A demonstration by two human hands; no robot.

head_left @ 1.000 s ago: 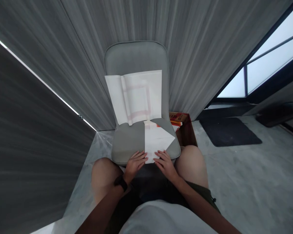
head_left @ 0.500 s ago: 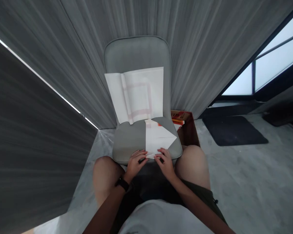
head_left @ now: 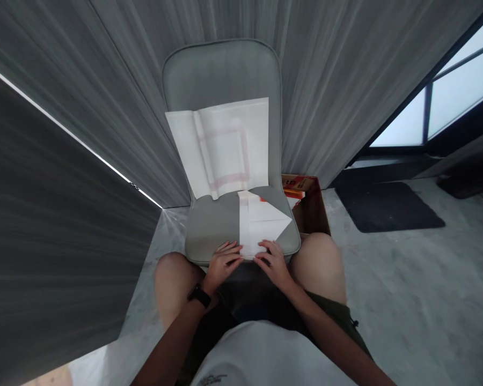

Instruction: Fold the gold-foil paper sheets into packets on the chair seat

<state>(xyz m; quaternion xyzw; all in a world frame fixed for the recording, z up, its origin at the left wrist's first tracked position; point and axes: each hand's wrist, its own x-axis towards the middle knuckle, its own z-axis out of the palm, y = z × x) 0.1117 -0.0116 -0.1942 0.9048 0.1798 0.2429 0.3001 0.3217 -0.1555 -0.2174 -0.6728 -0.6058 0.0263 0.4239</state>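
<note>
A piece of white folded paper (head_left: 260, 224) lies on the chair seat, with one corner pointing right and a small orange-red mark near its top. At its near left edge, my left hand (head_left: 224, 264) pinches the bottom strip. My right hand (head_left: 272, 262) closes on the same near edge from the other side, its thumb and fingers pressed on the paper. The fingertips of both hands are a short gap apart. Behind it, a larger white sheet (head_left: 227, 147) with a faint pink frame and a crease leans on the chair back.
The grey padded chair (head_left: 213, 225) stands between my knees, against grey panelled walls. An open reddish cardboard box (head_left: 316, 209) with orange-and-white items sits on the floor to its right. Farther right are a dark mat (head_left: 388, 208) and a window.
The small flap at the paper's near edge, raised before, now lies flatter under my fingertips. My hands stay at the same edge. The view has tilted slightly, so the chair appears higher.
</note>
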